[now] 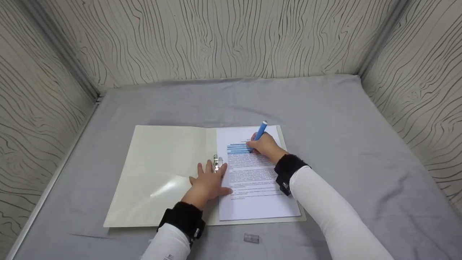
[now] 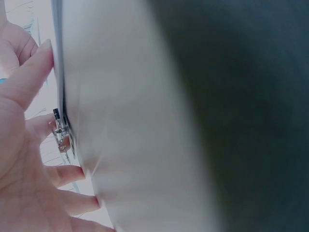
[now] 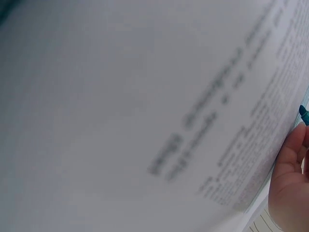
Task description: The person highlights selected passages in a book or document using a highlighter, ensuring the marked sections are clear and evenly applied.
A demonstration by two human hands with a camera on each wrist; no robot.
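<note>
In the head view my right hand (image 1: 266,145) pinches a blue highlighter (image 1: 261,130), its tip down on the printed paper (image 1: 258,209). Blue marking covers several upper lines of the text. The paper lies on the right side of an open cream folder (image 1: 158,159). My left hand (image 1: 207,182) rests spread over the fold, its thumb on the paper's left edge and its other fingers around the metal clip (image 1: 216,163). That clip (image 2: 63,135) shows between the fingers in the left wrist view. The right wrist view catches the dark highlighter tip (image 3: 302,112) beyond the fingers.
A small translucent grey cap (image 1: 251,238) lies on the grey cloth (image 1: 231,104) in front of the folder. Wood-patterned panels (image 1: 231,39) stand at the back and both sides, with metal rails along the corners.
</note>
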